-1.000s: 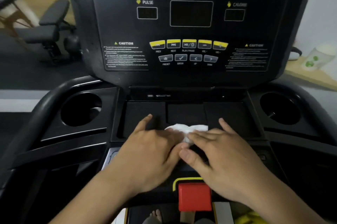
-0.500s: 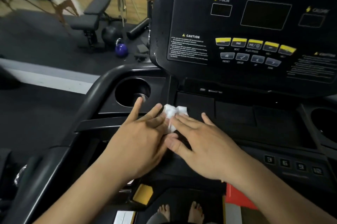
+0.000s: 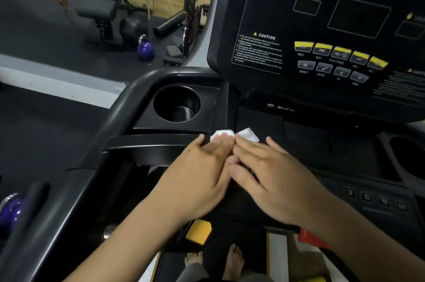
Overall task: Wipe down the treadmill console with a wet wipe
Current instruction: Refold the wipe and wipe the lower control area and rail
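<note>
The crumpled white wet wipe (image 3: 248, 135) lies at the left end of the flat lower tray (image 3: 305, 143) of the black plastic treadmill console (image 3: 257, 88), just right of the round left cup holder (image 3: 177, 103). The left hand (image 3: 202, 173) and right hand (image 3: 271, 178) press it down side by side with straight, flat fingers, neither curled round it. No damp streaks show, so the cleaned area cannot be told. Judging by position, the tray's right part, the upright display panel (image 3: 358, 17) and its yellow buttons (image 3: 340, 53) probably remain.

Treadmill console (image 3: 305, 140), black, lower tray: one crumpled white wet wipe (image 3: 249, 135) lay at its left edge, just beside the recessed round cup holder (image 3: 177, 103).
</note>
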### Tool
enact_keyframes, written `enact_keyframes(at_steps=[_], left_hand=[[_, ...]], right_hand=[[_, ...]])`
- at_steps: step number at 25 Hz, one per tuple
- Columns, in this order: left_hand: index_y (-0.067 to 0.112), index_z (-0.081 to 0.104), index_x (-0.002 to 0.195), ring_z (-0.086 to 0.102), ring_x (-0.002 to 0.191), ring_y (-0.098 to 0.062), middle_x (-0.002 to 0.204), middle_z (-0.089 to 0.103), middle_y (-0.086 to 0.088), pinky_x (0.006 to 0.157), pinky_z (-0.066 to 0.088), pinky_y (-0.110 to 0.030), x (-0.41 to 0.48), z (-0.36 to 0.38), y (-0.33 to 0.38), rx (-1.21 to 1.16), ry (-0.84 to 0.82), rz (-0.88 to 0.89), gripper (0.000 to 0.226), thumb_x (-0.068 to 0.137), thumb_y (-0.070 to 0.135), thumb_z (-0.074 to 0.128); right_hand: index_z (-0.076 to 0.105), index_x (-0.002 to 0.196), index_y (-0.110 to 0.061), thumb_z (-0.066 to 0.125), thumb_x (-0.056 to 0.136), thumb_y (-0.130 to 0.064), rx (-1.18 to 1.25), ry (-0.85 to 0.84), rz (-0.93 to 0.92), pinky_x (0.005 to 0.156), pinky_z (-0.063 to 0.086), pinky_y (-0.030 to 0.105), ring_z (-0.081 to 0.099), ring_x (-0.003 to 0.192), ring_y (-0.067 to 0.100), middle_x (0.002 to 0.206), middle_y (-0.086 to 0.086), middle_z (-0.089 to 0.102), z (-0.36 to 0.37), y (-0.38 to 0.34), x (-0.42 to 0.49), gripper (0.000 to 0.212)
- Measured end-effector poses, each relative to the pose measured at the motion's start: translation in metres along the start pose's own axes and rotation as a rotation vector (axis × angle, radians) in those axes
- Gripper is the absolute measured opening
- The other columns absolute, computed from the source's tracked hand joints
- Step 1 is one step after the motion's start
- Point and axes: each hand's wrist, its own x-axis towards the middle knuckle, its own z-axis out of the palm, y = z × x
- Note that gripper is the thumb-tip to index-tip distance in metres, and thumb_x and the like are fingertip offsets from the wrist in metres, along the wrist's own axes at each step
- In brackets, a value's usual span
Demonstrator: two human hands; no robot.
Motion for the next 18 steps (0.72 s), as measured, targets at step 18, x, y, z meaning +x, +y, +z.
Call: enact_keyframes(at_steps=[18], left_hand=[[0.013, 0.042, 0.147, 0.029, 0.145, -0.01, 0.153, 0.041, -0.005, 0.122, 0.016, -0.032, -0.07, 0.026, -0.002, -0.003, 0.113, 0.053, 0.053, 0.101, 0.037, 0.031]], right_hand=[[0.034, 0.148, -0.017, 0.02, 0.101, -0.055, -0.195, 0.157, -0.112, 0.117, 0.014, 0.058, 0.026, 0.144, 0.011, 0.156, -0.007, 0.028, 0.047, -0.02, -0.049, 0.062]])
